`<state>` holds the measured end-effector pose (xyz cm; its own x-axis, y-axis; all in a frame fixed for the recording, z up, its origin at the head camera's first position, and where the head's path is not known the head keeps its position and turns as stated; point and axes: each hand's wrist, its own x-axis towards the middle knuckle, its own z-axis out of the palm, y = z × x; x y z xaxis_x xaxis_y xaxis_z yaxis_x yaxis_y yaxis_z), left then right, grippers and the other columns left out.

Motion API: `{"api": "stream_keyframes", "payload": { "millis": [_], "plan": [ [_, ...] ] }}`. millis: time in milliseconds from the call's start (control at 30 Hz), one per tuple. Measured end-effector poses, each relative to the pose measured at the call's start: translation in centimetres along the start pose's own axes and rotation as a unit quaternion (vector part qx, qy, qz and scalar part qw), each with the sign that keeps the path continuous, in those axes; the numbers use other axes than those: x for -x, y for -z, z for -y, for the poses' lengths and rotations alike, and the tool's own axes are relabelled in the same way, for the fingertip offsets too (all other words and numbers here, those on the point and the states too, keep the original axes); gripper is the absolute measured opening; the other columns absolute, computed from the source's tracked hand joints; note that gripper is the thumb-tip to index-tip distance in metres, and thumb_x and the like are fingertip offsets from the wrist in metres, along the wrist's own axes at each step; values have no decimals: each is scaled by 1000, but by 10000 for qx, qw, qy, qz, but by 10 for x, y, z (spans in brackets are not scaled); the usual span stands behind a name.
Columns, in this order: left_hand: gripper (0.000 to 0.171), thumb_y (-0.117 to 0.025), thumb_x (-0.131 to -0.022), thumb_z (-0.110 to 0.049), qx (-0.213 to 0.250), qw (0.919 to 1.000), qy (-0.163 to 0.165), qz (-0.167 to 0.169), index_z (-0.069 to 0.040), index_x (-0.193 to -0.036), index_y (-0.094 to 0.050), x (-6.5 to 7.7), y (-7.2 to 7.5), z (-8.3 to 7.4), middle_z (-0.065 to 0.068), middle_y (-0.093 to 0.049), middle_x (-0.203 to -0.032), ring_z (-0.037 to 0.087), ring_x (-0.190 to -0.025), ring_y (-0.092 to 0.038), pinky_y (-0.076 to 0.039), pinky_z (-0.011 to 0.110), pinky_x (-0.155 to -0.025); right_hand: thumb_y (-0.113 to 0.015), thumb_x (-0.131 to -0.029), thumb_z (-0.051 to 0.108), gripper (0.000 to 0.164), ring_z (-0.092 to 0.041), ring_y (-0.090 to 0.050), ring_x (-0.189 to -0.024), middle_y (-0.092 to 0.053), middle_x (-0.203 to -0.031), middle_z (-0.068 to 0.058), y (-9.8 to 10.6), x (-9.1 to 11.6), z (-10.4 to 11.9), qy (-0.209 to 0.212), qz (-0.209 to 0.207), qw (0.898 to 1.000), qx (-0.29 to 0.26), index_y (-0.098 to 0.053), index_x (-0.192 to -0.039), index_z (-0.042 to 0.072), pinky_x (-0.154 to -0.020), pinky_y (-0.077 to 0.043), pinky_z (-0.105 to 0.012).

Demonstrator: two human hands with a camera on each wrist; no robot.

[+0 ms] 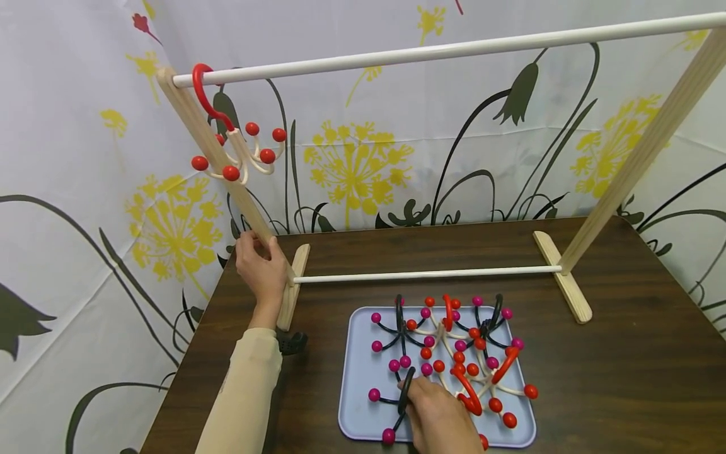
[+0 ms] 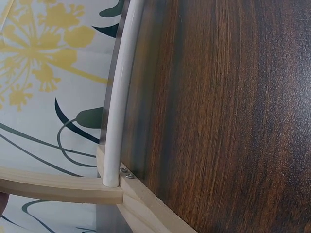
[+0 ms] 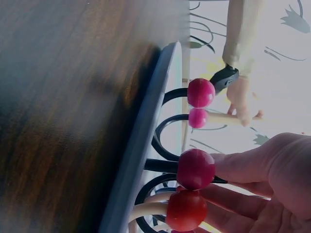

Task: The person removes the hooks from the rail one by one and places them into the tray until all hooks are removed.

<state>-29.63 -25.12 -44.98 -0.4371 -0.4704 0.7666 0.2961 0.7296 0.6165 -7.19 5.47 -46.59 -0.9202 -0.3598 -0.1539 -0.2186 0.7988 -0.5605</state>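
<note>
My left hand (image 1: 263,271) grips the lower part of the wooden rack's left post (image 1: 249,211); in the left wrist view only a sliver of the hand shows beside that post. At the tray's front, my right hand (image 1: 442,413) pinches a black hook (image 1: 405,394) whose curved arms end in pink balls. Up close, the right thumb (image 3: 243,165) lies beside a pink ball (image 3: 196,169), and the fingertips are partly hidden. A similar hanger with a red hook (image 1: 203,94), pale arms and red balls hangs at the left end of the white top rod (image 1: 363,61).
Several more black-and-pink and red-and-pale hangers lie crowded on the light blue tray (image 1: 357,353). Behind it, a low white crossbar (image 1: 425,275) joins the rack's wooden feet (image 1: 564,277). A flowered curtain (image 1: 351,189) stands behind the dark wooden table (image 1: 635,378).
</note>
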Motion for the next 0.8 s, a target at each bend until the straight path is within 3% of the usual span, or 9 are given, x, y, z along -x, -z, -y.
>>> {"api": "stream_keyframes", "payload": {
  "millis": [233, 433, 567, 633, 800],
  "plan": [
    [18, -68, -84, -11, -35, 9999, 60, 102, 0, -95, -58, 1, 2, -1, 18, -52, -82, 28, -75, -53, -42, 29, -58, -71, -85, 21, 29, -21, -61, -94, -64, -108, -2, 7, 6, 3, -79, 355, 9988, -332, -64, -111, 10, -84, -52, -43],
    [17, -68, -83, -8, 70, 10000, 52, -9, 1, -94, -59, 1, 2, -1, 17, -53, -81, 28, -74, -53, -39, 24, -58, -71, -84, 31, 49, -32, -59, -113, -61, -126, -11, 23, 17, 9, -85, 730, 9970, -233, -59, -125, 6, -88, -49, -46],
    [17, -69, -83, -10, 112, 9999, 7, -61, 1, -94, -60, 1, 2, 0, 17, -53, -80, 28, -72, -53, -36, 20, -58, -68, -84, 42, 55, -28, -62, -109, -65, -122, -7, 42, 30, 11, 97, 753, 9970, -148, -60, -127, 7, -86, -51, -44],
    [18, -68, -83, -10, 103, 9999, -2, -49, 1, -94, -60, 0, 1, 0, 17, -53, -80, 28, -72, -53, -36, 20, -58, -65, -85, 48, 55, -25, -64, -106, -68, -117, -3, 53, 38, 13, 99, 514, 9985, -177, -63, -125, 11, -85, -52, -44],
    [19, -68, -84, -11, 1, 10000, -23, 40, 1, -95, -59, 1, 0, 2, 17, -52, -81, 28, -72, -53, -39, 24, -58, -66, -84, 49, 38, -4, -67, -85, -71, -98, 13, 81, 57, 19, 56, -982, 9943, -402, -71, -113, 25, -71, -55, -25]
  ]
}}
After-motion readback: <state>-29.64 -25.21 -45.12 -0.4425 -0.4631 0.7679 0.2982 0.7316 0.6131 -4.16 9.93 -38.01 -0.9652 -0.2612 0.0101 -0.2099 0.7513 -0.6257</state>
